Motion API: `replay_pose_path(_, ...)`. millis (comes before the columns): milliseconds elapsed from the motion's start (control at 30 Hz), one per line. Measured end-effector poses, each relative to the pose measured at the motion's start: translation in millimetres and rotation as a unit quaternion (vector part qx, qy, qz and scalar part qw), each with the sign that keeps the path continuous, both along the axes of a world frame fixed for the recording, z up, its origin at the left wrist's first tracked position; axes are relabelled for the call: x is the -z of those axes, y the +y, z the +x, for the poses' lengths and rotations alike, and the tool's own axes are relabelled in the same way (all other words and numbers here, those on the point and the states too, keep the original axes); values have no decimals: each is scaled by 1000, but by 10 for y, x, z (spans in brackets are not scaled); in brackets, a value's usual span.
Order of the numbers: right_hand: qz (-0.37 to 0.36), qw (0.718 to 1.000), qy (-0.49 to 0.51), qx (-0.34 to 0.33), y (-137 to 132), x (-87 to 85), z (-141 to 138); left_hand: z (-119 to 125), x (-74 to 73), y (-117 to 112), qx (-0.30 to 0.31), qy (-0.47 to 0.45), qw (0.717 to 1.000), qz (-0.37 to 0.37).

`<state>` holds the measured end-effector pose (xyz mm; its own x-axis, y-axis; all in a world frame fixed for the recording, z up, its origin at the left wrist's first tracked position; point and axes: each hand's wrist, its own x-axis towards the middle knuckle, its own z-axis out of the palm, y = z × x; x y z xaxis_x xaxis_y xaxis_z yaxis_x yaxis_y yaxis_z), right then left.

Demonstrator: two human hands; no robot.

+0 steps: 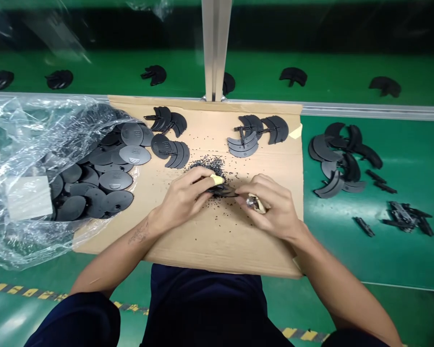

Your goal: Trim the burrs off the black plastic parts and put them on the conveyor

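My left hand pinches a dark, thin plastic part over the cardboard, and a yellow wrap covers one of its fingertips. Closed at the part's right end, my right hand grips a small tool with a shiny, rounded metal end and a pale wrapping. The tool's working tip is hard to make out. Small black shavings lie heaped just behind the part and scattered around it.
A cardboard sheet covers the bench. Oval black discs spill from a clear plastic bag at left. Fan-shaped black parts lie behind my hands; curved pieces and slim black pieces are at right. A metal post stands behind.
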<state>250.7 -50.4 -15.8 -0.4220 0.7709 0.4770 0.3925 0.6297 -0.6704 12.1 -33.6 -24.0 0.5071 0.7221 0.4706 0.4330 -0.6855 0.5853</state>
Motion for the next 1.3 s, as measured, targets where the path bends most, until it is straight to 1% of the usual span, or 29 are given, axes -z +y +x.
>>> replay_pose_path(67,-34,999,14,25,17,-29,18,-13,-11,15,-1,-29,999,-17)
replay_pose_path(133,-42,997,-13,57,39,-37,39,-10,-28,19,10,-60,997,-41)
replay_pose_path(200,-24,995,-68,75,58,-18,51,8,-46,11,28,-87,994,-62)
replay_pose_path(300,27,987,-146,65,63,38,42,47,-67,-16,50,-117,989,-71)
replay_pose_path(367,48,982,-173,58,49,71,29,69,-77,-36,59,-129,987,-72)
replay_pose_path(433,53,979,-188,56,32,90,21,81,-82,-52,66,-136,986,-77)
replay_pose_path(667,57,973,-215,62,-7,101,25,100,-73,-84,60,-154,983,-86)
replay_pose_path(833,35,980,-189,57,-23,108,1,128,-65,-98,56,-167,980,-91)
replay_pose_path(900,49,978,-190,66,-30,103,-8,131,-57,-103,52,-170,980,-93)
replay_pose_path(1067,86,963,-238,88,-61,54,-12,133,-29,-136,44,-182,978,-94)
replay_pose_path(1200,86,960,-254,86,-90,29,-13,141,-22,-161,51,-190,976,-91)
replay_pose_path(1300,79,965,-237,75,-99,51,-12,127,-41,-150,57,-182,978,-86)
